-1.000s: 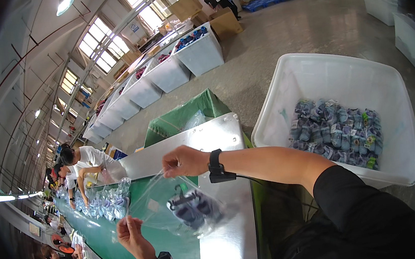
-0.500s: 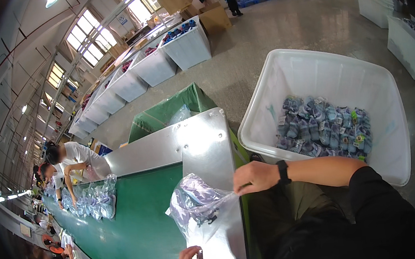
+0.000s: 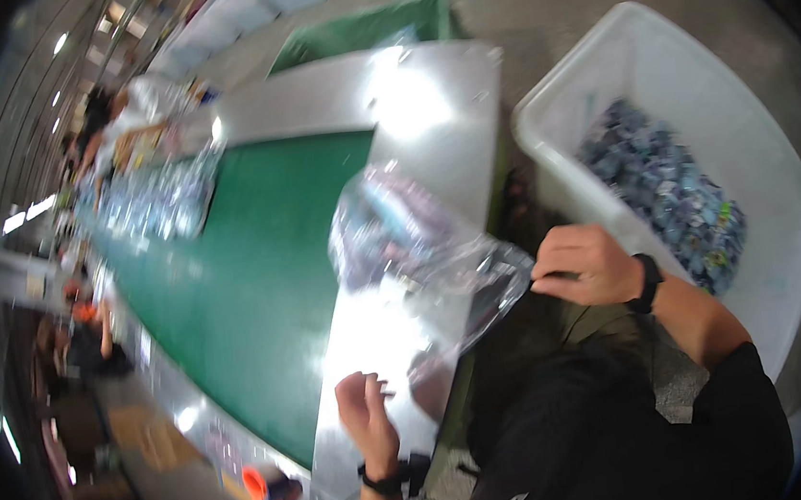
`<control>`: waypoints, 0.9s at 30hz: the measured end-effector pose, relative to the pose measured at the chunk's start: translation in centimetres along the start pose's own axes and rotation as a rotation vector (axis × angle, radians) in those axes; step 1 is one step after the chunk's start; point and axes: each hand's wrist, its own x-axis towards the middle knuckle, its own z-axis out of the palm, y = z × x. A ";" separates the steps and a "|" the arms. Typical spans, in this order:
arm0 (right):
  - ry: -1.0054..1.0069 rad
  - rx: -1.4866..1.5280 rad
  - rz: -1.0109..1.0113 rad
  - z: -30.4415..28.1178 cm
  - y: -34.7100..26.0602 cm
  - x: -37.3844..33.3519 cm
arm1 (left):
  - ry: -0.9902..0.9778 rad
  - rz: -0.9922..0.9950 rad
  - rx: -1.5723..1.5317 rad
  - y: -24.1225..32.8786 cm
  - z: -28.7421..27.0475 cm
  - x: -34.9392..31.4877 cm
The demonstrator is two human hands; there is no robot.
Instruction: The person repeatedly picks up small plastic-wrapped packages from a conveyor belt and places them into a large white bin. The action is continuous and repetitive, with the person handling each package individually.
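1. Firstly, belt [image 3: 267, 263]: green, flat, bordered by a metal frame [image 3: 440, 87]; landmark for all entries below.
2. Bag [image 3: 393, 227]: one, clear plastic, crinkled, with pale blue and purple contents, too blurred to name. Lies over the belt's right edge and the adjoining metal; its loose end stretches away from the belt, to the right.
3. Right hand [image 3: 583, 266]: right of the belt, fingers curled, thumb and fingertips pinching the bag's loose end. Black watch [image 3: 648, 282] on the wrist.
4. Left hand [image 3: 369, 422]: above the metal at the belt's lower right corner, apart from the bag, fingers raised and partly bent. Whether anything small sits between them, cannot tell. Black band [image 3: 384, 480] on the wrist.
5. Bagged goods [image 3: 160, 201]: a row of clear bags with pale blue contents, on the belt's left part.
6. White tub [image 3: 772, 301]: right of the belt, part-filled with a blue-grey heap [image 3: 665, 191], blurred.
7. Green bin [image 3: 351, 33]: just beyond the belt's upper frame.
8. Co-workers [image 3: 114, 133]: beside the belt's far left end, blurred.
9. Orange object [image 3: 256, 489]: by the belt's lower side, kind unclear.
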 end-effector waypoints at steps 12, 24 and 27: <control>-0.100 0.132 -0.094 11.8 -5.5 5.2 | -0.283 -0.339 -0.115 0.0 1.7 1.1; -0.226 0.163 -0.007 15.2 -6.0 3.3 | -0.375 -0.336 -0.195 -0.3 1.9 -0.6; -0.217 0.111 -0.038 15.2 -6.1 3.2 | -0.373 -0.320 -0.154 -0.2 2.0 -0.8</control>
